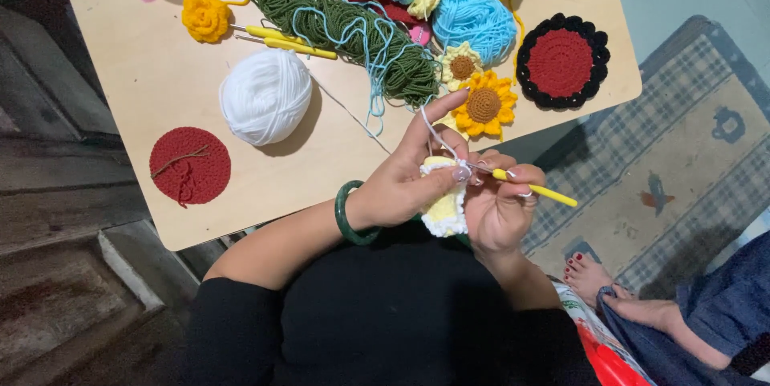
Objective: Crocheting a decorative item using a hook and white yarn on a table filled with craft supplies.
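My left hand (405,177) pinches a small pale yellow crochet piece with a white edge (446,211), its forefinger raised with white yarn looped over it. My right hand (499,203) grips a yellow-handled crochet hook (539,191) whose tip sits at the piece's top edge. The white strand runs back across the table to a white yarn ball (265,97). A green bangle (346,214) circles my left wrist. Both hands hover just off the near edge of the light wooden table (144,57).
On the table lie a red crochet round (189,165), a red-and-black coaster (562,61), crochet sunflowers (484,104), a yellow rose (205,16), green yarn (321,13), blue yarn (475,18) and spare yellow hooks (298,46). Another person's bare foot (589,278) rests on a checked rug.
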